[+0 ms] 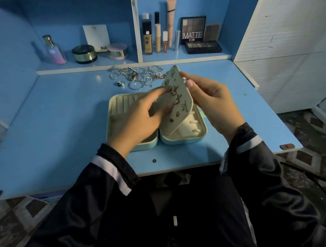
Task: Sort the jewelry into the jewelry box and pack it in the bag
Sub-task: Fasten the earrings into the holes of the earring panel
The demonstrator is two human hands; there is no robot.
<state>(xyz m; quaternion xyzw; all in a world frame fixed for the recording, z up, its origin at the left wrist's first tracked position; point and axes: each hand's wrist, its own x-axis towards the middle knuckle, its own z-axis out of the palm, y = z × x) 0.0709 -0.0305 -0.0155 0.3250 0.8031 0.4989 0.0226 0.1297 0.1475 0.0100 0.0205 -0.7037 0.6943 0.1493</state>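
Note:
An open jewelry box (186, 138), pale cream inside with a light teal shell, lies on the blue desk (62, 118). Its grey-green earring panel (183, 101) stands tilted up over the right half, with several small earrings pinned to it. My right hand (214, 103) grips the panel's right edge, thumb on the front. My left hand (138, 115) touches the panel's face with its fingertips near one of the earrings. A heap of loose silver jewelry (136, 76), rings and hoops and chains, lies behind the box.
A shelf at the back holds a perfume bottle (53, 50), compacts (84, 54), makeup tubes (158, 37) and eyeshadow palettes (193, 29). A white cabinet (286, 39) stands to the right. My dark sleeves and lap fill the foreground.

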